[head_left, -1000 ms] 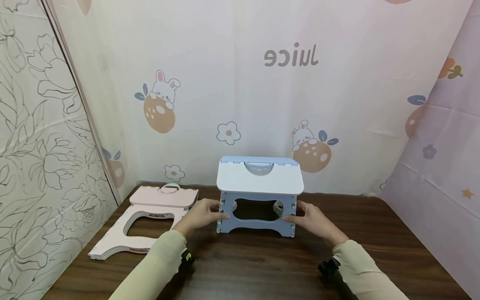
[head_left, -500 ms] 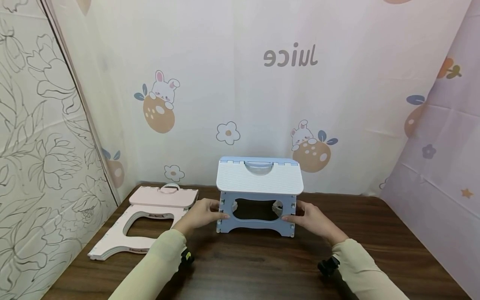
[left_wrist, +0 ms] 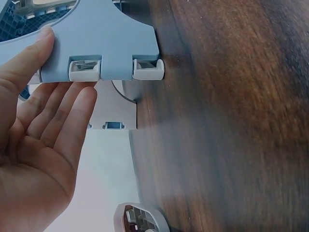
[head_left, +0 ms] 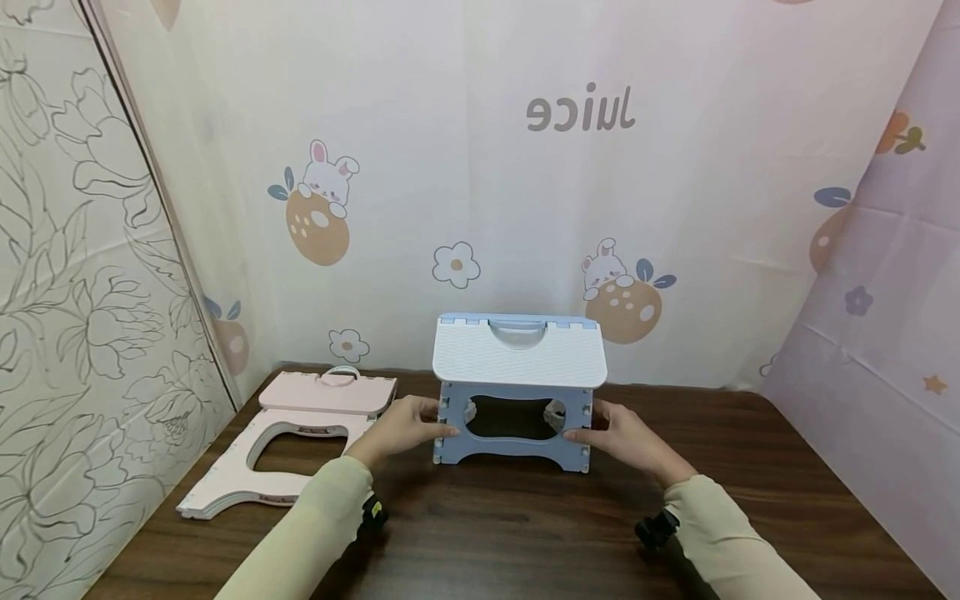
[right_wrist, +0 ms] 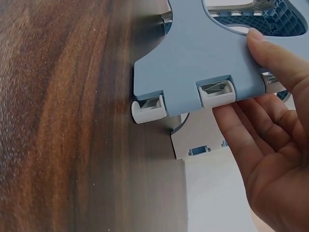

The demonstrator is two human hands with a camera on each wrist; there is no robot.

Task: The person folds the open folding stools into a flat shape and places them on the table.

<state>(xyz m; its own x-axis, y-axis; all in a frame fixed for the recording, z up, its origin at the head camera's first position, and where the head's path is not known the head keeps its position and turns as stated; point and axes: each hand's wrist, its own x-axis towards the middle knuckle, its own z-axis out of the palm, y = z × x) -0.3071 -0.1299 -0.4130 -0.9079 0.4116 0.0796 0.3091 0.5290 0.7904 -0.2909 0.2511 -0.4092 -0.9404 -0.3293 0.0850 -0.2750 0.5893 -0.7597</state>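
A blue and white folding stool [head_left: 517,354] stands unfolded on the brown wooden table, its white ribbed top tilted toward me and a carry handle at the top's far edge. My left hand [head_left: 405,432] grips its left side, thumb on the blue front panel [left_wrist: 111,38] and fingers behind the hinged edge. On the other side my right hand [head_left: 628,437] holds it the same way, thumb at the rim of the panel's oval opening in the right wrist view. White hinge pieces [right_wrist: 217,94] line the panel's side edge.
A pink folding stool [head_left: 322,393] lies folded flat on the table at the left, near my left forearm. Behind the table [head_left: 510,542] hangs a white curtain [head_left: 525,200] with rabbit and fruit prints. A flower-patterned curtain stands at the left.
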